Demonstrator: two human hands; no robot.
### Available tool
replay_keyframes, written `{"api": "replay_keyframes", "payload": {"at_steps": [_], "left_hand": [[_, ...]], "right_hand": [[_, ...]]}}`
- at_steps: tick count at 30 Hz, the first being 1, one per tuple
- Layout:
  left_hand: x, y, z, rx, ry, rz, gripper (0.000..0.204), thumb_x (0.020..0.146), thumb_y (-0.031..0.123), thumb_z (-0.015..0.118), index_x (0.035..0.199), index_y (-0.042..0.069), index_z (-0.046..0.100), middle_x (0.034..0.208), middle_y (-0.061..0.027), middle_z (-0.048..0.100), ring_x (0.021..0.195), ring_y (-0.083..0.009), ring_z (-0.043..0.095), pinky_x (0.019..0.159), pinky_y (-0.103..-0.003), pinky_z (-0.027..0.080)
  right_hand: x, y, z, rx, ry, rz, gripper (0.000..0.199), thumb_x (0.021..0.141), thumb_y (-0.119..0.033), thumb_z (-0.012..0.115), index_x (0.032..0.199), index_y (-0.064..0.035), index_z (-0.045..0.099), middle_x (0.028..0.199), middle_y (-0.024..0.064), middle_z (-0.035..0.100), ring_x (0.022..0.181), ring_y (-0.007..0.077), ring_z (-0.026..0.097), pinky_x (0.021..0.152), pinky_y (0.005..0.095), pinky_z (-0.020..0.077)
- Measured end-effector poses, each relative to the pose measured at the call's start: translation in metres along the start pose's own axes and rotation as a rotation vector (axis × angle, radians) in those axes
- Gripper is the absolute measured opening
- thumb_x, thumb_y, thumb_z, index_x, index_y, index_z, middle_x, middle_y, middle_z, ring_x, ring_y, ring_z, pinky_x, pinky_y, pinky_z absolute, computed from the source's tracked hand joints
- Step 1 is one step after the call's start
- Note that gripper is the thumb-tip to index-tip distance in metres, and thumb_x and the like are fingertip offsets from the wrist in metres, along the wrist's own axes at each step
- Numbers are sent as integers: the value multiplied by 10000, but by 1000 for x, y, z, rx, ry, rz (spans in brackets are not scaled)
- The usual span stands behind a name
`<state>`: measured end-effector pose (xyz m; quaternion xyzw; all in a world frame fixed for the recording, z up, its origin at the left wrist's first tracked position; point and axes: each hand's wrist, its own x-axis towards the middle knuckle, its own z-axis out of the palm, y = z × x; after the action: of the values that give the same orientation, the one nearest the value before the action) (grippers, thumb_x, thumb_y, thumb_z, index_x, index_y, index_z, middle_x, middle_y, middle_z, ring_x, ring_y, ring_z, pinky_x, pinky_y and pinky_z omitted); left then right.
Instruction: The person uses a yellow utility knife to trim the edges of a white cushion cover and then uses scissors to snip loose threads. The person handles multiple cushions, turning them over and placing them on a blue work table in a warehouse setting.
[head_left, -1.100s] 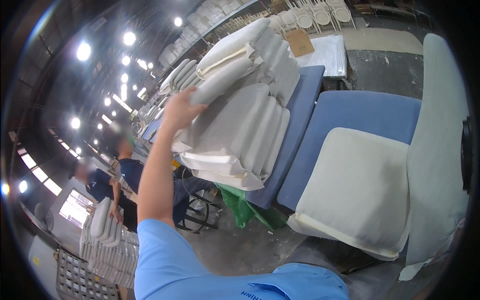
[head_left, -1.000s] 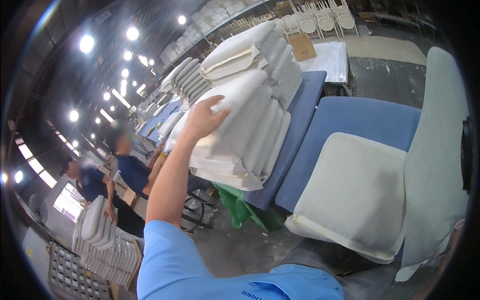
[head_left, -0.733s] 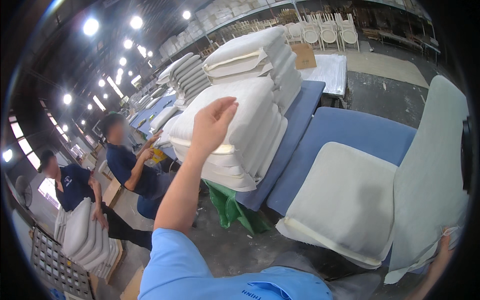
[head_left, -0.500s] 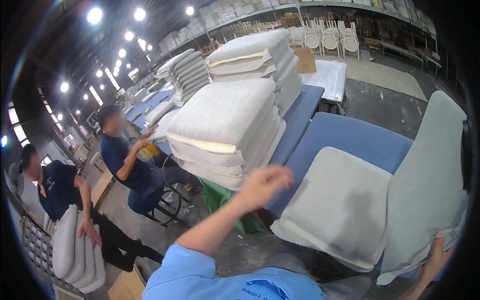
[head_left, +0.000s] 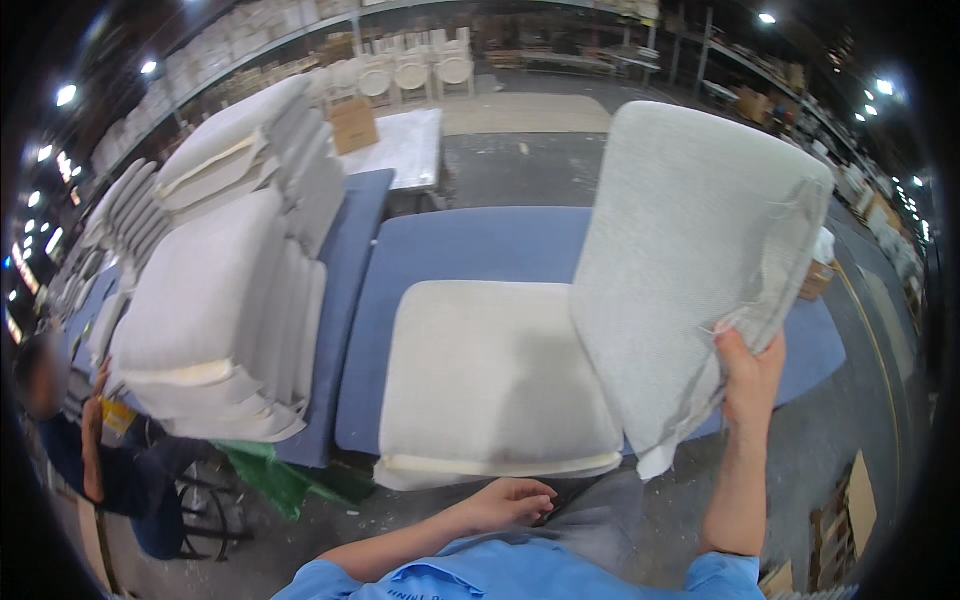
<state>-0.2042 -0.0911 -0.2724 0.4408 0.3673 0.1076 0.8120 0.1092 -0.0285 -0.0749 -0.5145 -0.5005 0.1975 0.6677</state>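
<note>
A light grey fabric-covered seat cushion (head_left: 490, 370) lies on the blue tabletop (head_left: 470, 240) in front of me, a pale foam-like strip showing along its near edge. To its right, a second grey fabric cushion (head_left: 680, 250) is held up on edge, with loose, frayed cloth down its right side. My right hand (head_left: 752, 375) grips that loose cloth at the lower right edge, fingers partly hidden behind it. Close to my body, below the flat cushion's front edge, my left hand (head_left: 510, 503) has its fingers curled in, with nothing visible in them.
Tall stacks of similar cushions (head_left: 200, 290) stand on the blue table to the left. A co-worker (head_left: 110, 450) sits beyond them at the far left. Green cloth (head_left: 275, 475) hangs below the stack. A cardboard box (head_left: 353, 125) rests on a white-topped table (head_left: 405, 150) behind.
My view has turned right. My left hand has come down from beside the stack to near my lap. My right hand still grips the upright cushion.
</note>
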Motion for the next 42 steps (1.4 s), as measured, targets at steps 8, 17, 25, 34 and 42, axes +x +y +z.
{"api": "replay_keyframes", "payload": {"at_steps": [8, 17, 25, 34, 42], "left_hand": [[41, 25, 17, -81, -190, -6, 481, 1120, 354, 488, 1467, 23, 516, 1311, -118, 669, 1131, -188, 673, 1007, -346, 546], [75, 66, 26, -340, -68, 119, 580, 1123, 405, 444, 1570, 44, 362, 1420, -172, 597, 1149, -287, 677, 1017, -403, 535], [40, 106, 10, -178, 179, 439, 609, 1096, 424, 508, 1557, 42, 396, 1499, -191, 535, 1212, -326, 658, 1031, -435, 527], [-86, 189, -32, -393, 230, 1074, 708, 1083, 561, 424, 1557, 35, 403, 1529, -216, 505, 1356, -384, 548, 1101, -506, 482], [-139, 92, -64, -558, 448, 884, 742, 1048, 580, 461, 1493, -13, 488, 1444, -207, 591, 1313, -339, 586, 1128, -492, 451]], "right_hand": [[17, -5, 1, 116, -16, 34, 560, 887, -169, 813, 1343, 37, 561, 1222, 114, 691, 1095, 190, 654, 963, 335, 514], [22, -2, -4, 136, -14, 33, 610, 908, -246, 824, 1364, 41, 539, 1249, 135, 681, 1118, 199, 650, 975, 341, 516], [10, -9, -3, 66, -64, -18, 651, 887, -270, 836, 1382, 23, 531, 1256, 142, 683, 1136, 218, 652, 988, 358, 512], [-59, -45, 48, -167, -411, -80, 759, 857, -216, 826, 1502, -31, 472, 1467, 263, 547, 1346, 358, 573, 1096, 409, 462], [-189, 26, 95, -545, -773, -682, 683, 861, -119, 654, 1520, -238, 523, 1529, 234, 473, 1397, 457, 461, 1113, 626, 390]]}}
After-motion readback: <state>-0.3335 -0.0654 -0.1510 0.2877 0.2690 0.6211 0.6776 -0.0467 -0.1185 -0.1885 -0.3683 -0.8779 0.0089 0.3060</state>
